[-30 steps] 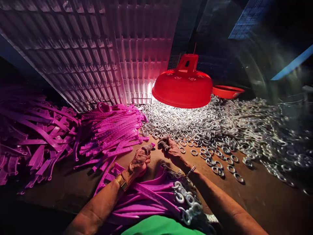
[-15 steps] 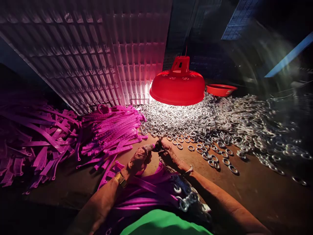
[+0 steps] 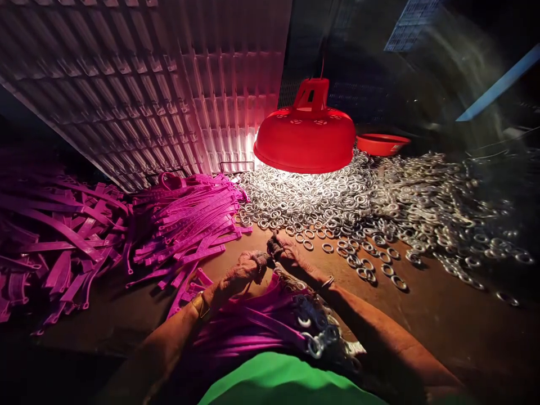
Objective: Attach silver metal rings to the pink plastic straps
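My left hand (image 3: 250,266) and my right hand (image 3: 287,252) meet above the near middle of the table, fingertips touching. Both are closed, with dark wraps on some fingers. What they pinch between them is too small and dark to make out. Under my wrists lies a bundle of purple straps (image 3: 257,323), with metal rings (image 3: 314,344) at its right end. Beyond my left hand is a pile of purple straps (image 3: 189,225). A heap of loose metal rings (image 3: 295,199) spreads beyond my right hand.
A red lamp (image 3: 304,138) hangs low over the rings. Behind them stands a red basin (image 3: 382,144). A ribbed translucent panel (image 3: 169,90) leans at the back left. More purple straps (image 3: 63,242) lie at the far left of the brown table (image 3: 400,326).
The view has shifted slightly, so the lamp and piles sit a little higher. My hands remain together with the fingers turned differently; the bit of purple seen between them earlier no longer shows.
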